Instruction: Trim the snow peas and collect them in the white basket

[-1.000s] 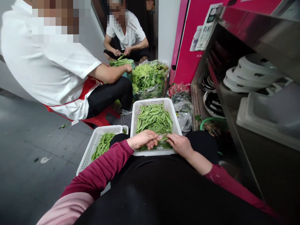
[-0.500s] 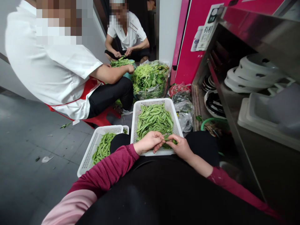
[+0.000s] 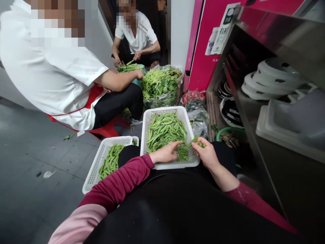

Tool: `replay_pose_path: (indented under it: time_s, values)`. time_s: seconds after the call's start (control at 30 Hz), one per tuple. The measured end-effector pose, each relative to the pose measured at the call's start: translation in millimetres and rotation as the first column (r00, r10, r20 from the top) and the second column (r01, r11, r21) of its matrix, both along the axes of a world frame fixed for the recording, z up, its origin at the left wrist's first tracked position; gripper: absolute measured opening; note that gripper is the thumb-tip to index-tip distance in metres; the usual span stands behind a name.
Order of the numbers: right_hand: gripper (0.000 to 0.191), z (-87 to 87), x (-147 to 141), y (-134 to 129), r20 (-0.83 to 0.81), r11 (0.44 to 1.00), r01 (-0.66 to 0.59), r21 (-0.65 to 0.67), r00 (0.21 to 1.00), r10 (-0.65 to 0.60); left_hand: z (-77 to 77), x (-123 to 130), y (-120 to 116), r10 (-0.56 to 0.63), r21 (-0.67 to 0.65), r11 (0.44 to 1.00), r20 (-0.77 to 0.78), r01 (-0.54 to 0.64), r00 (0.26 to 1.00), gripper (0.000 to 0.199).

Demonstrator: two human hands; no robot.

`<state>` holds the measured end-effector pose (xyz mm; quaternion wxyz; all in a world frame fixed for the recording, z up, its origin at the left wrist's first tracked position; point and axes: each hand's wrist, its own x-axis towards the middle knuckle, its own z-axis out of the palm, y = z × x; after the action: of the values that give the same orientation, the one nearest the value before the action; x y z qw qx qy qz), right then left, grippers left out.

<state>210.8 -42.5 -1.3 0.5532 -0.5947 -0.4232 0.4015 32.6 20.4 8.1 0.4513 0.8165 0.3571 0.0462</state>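
Note:
A white perforated basket (image 3: 145, 130) rests at my lap, holding a heap of green pea pods (image 3: 166, 130). Near its front right corner lies a small pile of thin green trimmings (image 3: 182, 153). My left hand (image 3: 167, 152) is over the front of the basket beside the trimmings, its fingers bent; whether they pinch anything is too small to tell. At the basket's right rim, my right hand (image 3: 206, 151) grips green pods, one of them sticking out to the left between thumb and fingers.
A second white basket (image 3: 92, 171) with pods stands at lower left. Two people in white shirts sit and squat ahead around leafy greens (image 3: 162, 83). Plastic bags (image 3: 199, 118), a green-rimmed container (image 3: 223, 132) and a metal shelf (image 3: 251, 135) with trays flank the right.
My hands have moved apart: the right one went right and slightly up with pods in it, the left stayed low over the basket. The trimmings pile is now uncovered.

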Motion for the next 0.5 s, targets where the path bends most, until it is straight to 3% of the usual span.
replay_pose_path:
  time_s: [0.03, 0.1, 0.17, 0.2, 0.23, 0.3, 0.37, 0.43, 0.47, 0.5]
  values:
    - [0.025, -0.9, -0.1, 0.1, 0.013, 1.000, -0.016, -0.012, 1.000, 0.016, 6.3, 2.6, -0.1, -0.030, 0.056, 0.998, 0.031, 0.028, 0.999, 0.061]
    - [0.024, -2.0, -0.6, 0.4, 0.049, 0.997, -0.064, -0.031, 0.997, 0.066, 17.8, 8.0, 0.3, -0.097, 0.114, 0.989, 0.024, 0.094, 0.995, 0.047]
    - [0.024, -0.5, -1.0, 0.1, 0.173, 0.996, -0.086, -0.022, 0.981, 0.088, 27.6, 12.5, 1.7, -0.153, 0.145, 0.976, -0.088, 0.165, 0.984, 0.027]
    - [0.025, 1.6, -1.0, -0.3, 0.286, 0.997, -0.073, 0.002, 0.956, 0.069, 32.3, 13.8, 2.9, -0.170, 0.166, 0.966, -0.168, 0.198, 0.971, 0.027]
    - [0.027, 4.7, -1.0, -0.9, 0.421, 0.998, -0.055, 0.039, 0.906, 0.033, 37.3, 14.3, 4.4, -0.179, 0.190, 0.955, -0.250, 0.229, 0.952, 0.029]
    - [0.030, 13.0, -0.5, -1.5, 0.684, 0.989, -0.099, 0.108, 0.730, -0.002, 48.3, 13.1, 8.0, -0.198, 0.242, 0.923, -0.370, 0.300, 0.908, 0.028]
    - [0.027, 22.8, 0.5, 0.2, 0.851, 0.951, -0.305, 0.056, 0.512, 0.114, 60.0, 10.1, 11.7, -0.259, 0.260, 0.885, -0.413, 0.386, 0.873, 0.024]
    - [0.019, 32.2, 1.8, 4.6, 0.896, 0.848, -0.524, -0.077, 0.338, 0.289, 69.0, 7.2, 14.4, -0.328, 0.268, 0.857, -0.372, 0.439, 0.868, 0.020]
    - [0.015, 36.3, 2.2, 7.3, 0.885, 0.803, -0.584, -0.118, 0.306, 0.352, 71.5, 6.2, 14.9, -0.347, 0.286, 0.851, -0.323, 0.441, 0.880, 0.019]
    - [0.014, 39.8, 2.2, 9.9, 0.860, 0.782, -0.610, -0.128, 0.325, 0.394, 72.4, 5.6, 14.9, -0.347, 0.314, 0.852, -0.262, 0.419, 0.901, 0.019]
